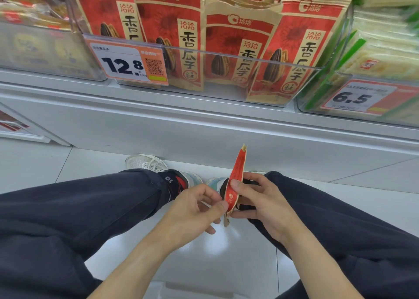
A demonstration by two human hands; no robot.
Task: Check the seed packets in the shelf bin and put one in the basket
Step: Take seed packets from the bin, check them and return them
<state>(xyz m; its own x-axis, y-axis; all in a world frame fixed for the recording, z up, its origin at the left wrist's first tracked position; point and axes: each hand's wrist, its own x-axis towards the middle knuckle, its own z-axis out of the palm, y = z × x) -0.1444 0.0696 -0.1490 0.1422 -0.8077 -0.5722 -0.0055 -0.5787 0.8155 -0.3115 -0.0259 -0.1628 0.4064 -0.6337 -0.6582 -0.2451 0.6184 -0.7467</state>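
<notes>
A red and tan seed packet [235,180] stands edge-on between my knees, held by both hands. My right hand [263,203] grips it with the thumb on its red face. My left hand [192,210] pinches its lower edge with thumb and forefinger. Above, a clear plastic shelf bin [226,56] holds several upright red and tan sunflower seed packets [229,46]. An orange price tag [129,62] reading 12.8 hangs on the bin's left front. No basket shows in the frame.
I am crouched with dark trousers and sneakers [149,163] on a white tiled floor [34,162]. A grey shelf ledge [204,126] runs below the bins. A bin of green and white packs [383,56] with a 6.5 tag stands right; another clear bin [40,37] left.
</notes>
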